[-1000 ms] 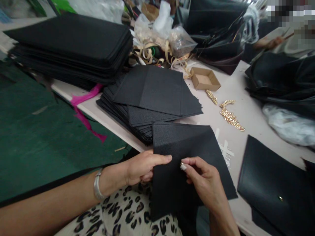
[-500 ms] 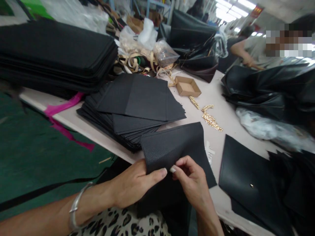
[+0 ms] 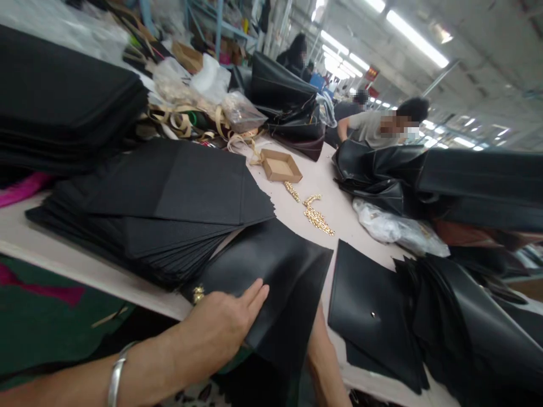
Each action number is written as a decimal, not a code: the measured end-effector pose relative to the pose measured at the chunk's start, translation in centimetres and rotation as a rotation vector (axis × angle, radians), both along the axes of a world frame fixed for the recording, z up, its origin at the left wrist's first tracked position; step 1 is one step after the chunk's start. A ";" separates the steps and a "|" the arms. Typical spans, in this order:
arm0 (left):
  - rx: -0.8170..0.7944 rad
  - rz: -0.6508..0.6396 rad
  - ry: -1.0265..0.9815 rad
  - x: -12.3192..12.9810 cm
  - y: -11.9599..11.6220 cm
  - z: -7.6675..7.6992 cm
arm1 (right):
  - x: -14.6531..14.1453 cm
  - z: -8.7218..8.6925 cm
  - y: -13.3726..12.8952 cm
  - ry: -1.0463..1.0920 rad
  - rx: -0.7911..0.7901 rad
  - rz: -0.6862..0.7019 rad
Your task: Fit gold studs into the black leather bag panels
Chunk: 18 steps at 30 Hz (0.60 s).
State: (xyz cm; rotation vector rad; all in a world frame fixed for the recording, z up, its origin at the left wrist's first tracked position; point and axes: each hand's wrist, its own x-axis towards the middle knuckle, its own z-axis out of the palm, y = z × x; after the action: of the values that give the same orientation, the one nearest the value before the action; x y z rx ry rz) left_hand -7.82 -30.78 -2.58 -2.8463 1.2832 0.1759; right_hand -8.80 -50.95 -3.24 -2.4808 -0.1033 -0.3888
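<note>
one black panel [image 3: 278, 257] now flipped, left hand [image 3: 220, 319] flattened on it, right hand [image 3: 319, 333] seemingly beneath, grip unclear

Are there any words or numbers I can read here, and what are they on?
No text is readable.
Red sign in the background: it has lighter marks, but they are too small and blurred to read.
Small cardboard box: no writing that I can see.
Black sheet at the left hand: no writing seen.

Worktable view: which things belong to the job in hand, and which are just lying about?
In use, it seems:
black panel under the left hand
fanned black panel stack
studded black panel
gold metal pieces, perhaps

Probably lying about:
cardboard tray
magenta strip
crumpled clear plastic
</note>
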 end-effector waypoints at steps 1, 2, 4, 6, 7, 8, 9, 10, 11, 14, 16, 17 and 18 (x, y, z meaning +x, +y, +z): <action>0.020 0.006 0.023 -0.1 -0.1 -0.8 | 0.2 -0.3 -0.9 0.019 -0.014 0.035; 0.021 0.012 0.049 -0.1 -0.1 -1.4 | 0.4 -0.4 -2.2 0.037 -0.033 0.061; -0.015 0.027 0.112 -0.3 0.1 -2.0 | 1.2 -0.3 -5.2 0.066 -0.092 0.017; -0.060 0.039 0.175 -0.4 0.4 -2.1 | 2.6 0.1 -8.4 0.084 -0.164 -0.152; -0.073 0.044 0.192 -0.4 0.5 -2.0 | 3.7 0.4 -9.9 0.097 -0.204 -0.249; -0.083 0.047 0.202 -0.3 0.6 -2.0 | 4.8 0.6 -11.1 0.116 -0.245 -0.320; -0.094 0.049 0.205 -0.3 0.6 -2.1 | 6.2 0.7 -12.1 0.139 -0.287 -0.359; -0.103 0.049 0.204 -0.3 0.6 -2.1 | 7.6 0.7 -12.9 0.159 -0.330 -0.374; -0.111 0.046 0.204 -0.3 0.5 -2.2 | 9.0 0.6 -13.4 0.176 -0.372 -0.374; -0.125 0.040 0.186 -0.3 0.5 -2.4 | 12.9 -0.1 -14.1 0.213 -0.481 -0.331; -0.121 0.028 0.154 -0.4 0.5 -2.5 | 14.8 -0.5 -14.2 0.248 -0.565 -0.294; -0.116 0.020 0.133 -0.4 0.5 -2.5 | 15.5 -0.7 -14.2 0.270 -0.605 -0.280; -0.109 0.015 0.116 -0.4 0.6 -2.5 | 16.1 -0.8 -14.2 0.294 -0.642 -0.269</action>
State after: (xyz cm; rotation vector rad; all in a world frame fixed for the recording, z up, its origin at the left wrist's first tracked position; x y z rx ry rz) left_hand -8.23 -30.22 -5.04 -2.9778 1.3314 0.2837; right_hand 7.29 -65.17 -4.05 -3.1697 0.2710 -0.0962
